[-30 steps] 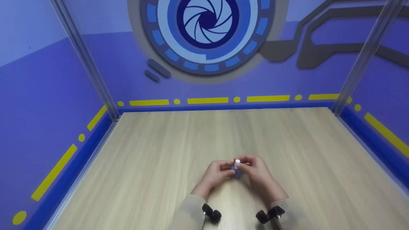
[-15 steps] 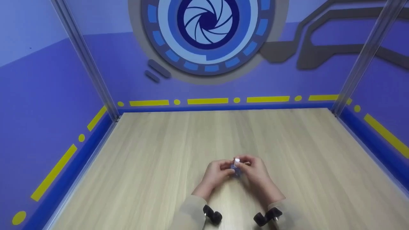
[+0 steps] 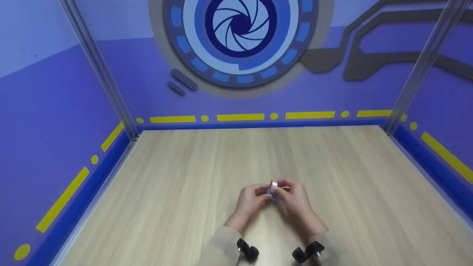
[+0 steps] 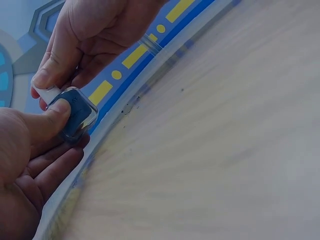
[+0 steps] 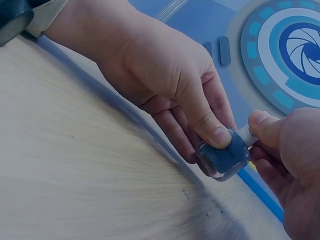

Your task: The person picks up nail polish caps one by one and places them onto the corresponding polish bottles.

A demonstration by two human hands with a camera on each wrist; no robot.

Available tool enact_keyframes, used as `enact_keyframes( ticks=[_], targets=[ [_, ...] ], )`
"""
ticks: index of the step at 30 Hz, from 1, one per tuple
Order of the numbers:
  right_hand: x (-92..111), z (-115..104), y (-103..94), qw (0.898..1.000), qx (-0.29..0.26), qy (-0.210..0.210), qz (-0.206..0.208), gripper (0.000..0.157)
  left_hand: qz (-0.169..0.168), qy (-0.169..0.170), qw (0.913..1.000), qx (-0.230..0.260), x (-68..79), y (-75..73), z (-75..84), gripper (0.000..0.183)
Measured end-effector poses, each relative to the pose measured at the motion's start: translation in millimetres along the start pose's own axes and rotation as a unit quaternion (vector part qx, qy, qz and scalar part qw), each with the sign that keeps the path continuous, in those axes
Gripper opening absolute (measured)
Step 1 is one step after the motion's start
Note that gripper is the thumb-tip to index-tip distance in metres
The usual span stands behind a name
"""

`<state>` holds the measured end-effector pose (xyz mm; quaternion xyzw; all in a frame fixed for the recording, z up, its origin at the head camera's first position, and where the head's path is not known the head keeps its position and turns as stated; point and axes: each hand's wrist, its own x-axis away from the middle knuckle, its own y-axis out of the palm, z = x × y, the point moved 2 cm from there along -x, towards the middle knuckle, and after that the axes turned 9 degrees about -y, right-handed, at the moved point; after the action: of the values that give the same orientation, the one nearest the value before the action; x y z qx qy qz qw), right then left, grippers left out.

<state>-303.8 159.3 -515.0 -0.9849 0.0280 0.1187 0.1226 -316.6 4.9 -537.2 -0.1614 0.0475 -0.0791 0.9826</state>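
A small glass nail polish bottle (image 4: 82,112) with blue polish is held between both hands, above the table. My left hand (image 3: 251,201) grips its body, the thumb lying flat on the front face and fingers behind. My right hand (image 3: 295,197) pinches the white cap (image 3: 274,184) between thumb and fingers. In the right wrist view the cap (image 5: 247,135) sits on the bottle's neck, and clear glass shows at the thick base. Part of the bottle is covered by the left thumb.
Under the hands is a wood-grain table (image 3: 184,166). Blue panels with yellow marks (image 3: 240,117) enclose its back and sides, with metal posts (image 3: 99,66) at the corners. A black wrist mount (image 3: 247,250) is on each sleeve.
Both hands stay together around the bottle. The bottle tilts a little and rises slightly, and the right forearm shifts slightly left.
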Motion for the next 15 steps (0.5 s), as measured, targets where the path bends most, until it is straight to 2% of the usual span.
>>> enact_keyframes(
  ticks=[3, 10, 15],
  targets=[
    [-0.1, -0.6, -0.2, 1.000, 0.000, -0.002, -0.001, 0.013, 0.009, 0.006, 0.9999, -0.001, 0.1, 0.9, 0.5, 0.024],
    [-0.6, 1.5, -0.6, 1.000, 0.008, -0.009, -0.010, 0.013, 0.011, -0.005, 0.9998, 0.013, 0.7, 1.6, -0.2, 0.025],
    [-0.3, 3.7, -0.8, 0.999, 0.017, -0.030, -0.020, 0.013, 0.011, -0.003, 0.9999, 0.009, 0.0, 1.9, -0.7, 0.026]
  ],
)
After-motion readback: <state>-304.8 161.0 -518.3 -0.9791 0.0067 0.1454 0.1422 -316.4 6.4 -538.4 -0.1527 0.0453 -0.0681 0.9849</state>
